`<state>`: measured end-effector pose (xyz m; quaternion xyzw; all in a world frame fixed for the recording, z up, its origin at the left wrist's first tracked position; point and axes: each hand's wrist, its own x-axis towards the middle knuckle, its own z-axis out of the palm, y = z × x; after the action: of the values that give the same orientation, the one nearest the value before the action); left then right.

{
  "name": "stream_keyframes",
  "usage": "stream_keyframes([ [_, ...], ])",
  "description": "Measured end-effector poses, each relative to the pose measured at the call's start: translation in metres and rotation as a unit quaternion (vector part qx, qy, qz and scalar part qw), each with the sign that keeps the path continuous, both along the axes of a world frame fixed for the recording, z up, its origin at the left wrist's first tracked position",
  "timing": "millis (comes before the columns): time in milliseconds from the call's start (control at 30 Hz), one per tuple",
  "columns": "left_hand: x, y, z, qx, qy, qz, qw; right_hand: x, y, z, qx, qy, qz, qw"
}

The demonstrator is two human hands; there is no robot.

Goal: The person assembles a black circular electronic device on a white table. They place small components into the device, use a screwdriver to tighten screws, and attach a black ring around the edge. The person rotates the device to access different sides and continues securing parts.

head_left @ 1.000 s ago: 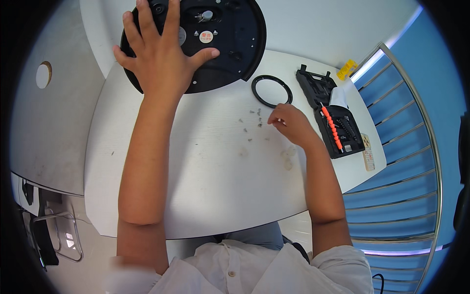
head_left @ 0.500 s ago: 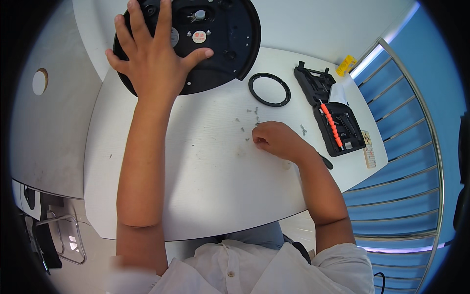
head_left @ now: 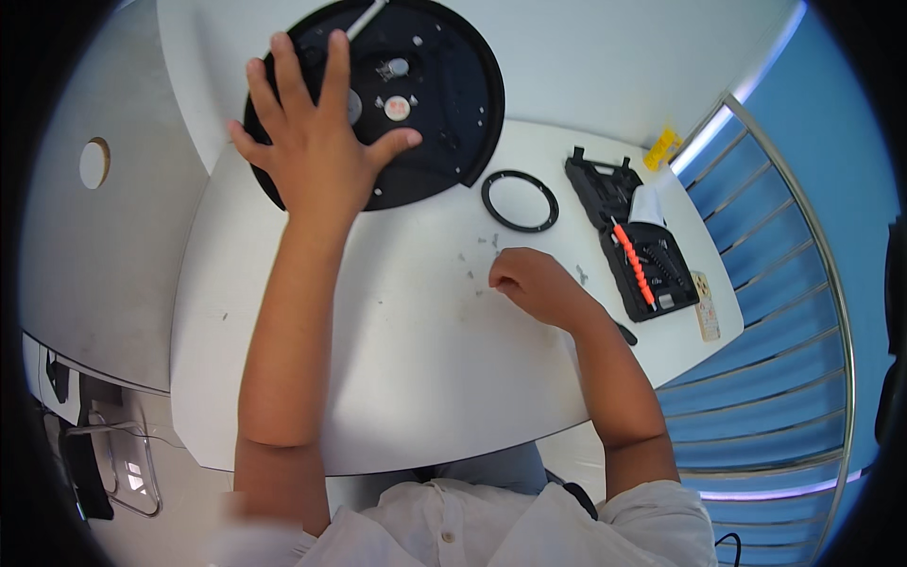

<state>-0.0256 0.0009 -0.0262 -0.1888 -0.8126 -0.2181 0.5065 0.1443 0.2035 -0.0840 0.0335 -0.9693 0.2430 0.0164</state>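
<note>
My left hand (head_left: pixel 316 151) lies spread on the left part of a large round black base plate (head_left: pixel 449 113) at the far side of the table. The plate has small holes, metal studs and a round pale sticker. My right hand (head_left: pixel 537 283) rests low over the tabletop with its fingers curled together; whatever they may hold is hidden. Beside its fingertips lie several small screws (head_left: pixel 495 241). A thin black ring (head_left: pixel 535 228) sits just beyond that hand, and a second little group of screws (head_left: pixel 581 275) is to its right.
An unfolded black tool case (head_left: pixel 616 274) holds an orange flexible shaft (head_left: pixel 634 265) and a white piece (head_left: pixel 646 208). Near it are a yellow box (head_left: pixel 663 149), a remote control (head_left: pixel 707 317) and a black handle (head_left: pixel 625 333). A metal railing (head_left: pixel 803 217) runs along the right.
The whole view has shifted, so the table and everything on it appear lower and more of the black plate shows. Both hands keep nearly the same places and poses.
</note>
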Motion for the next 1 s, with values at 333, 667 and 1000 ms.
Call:
stream_keyframes([
  [333, 0.013, 0.0, 0.012, 0.01, -0.097, -0.013, 0.995, -0.076, -0.029, 0.131, -0.028, 0.43, -0.039, 0.901],
  [667, 0.015, 0.0, 0.012, 0.033, -0.106, -0.042, 0.993, -0.134, -0.062, 0.155, -0.047, 0.388, -0.028, 0.92],
  [1000, 0.009, 0.0, 0.007, 0.034, -0.091, -0.062, 0.993, -0.149, -0.067, 0.153, 0.008, 0.362, -0.054, 0.931],
])
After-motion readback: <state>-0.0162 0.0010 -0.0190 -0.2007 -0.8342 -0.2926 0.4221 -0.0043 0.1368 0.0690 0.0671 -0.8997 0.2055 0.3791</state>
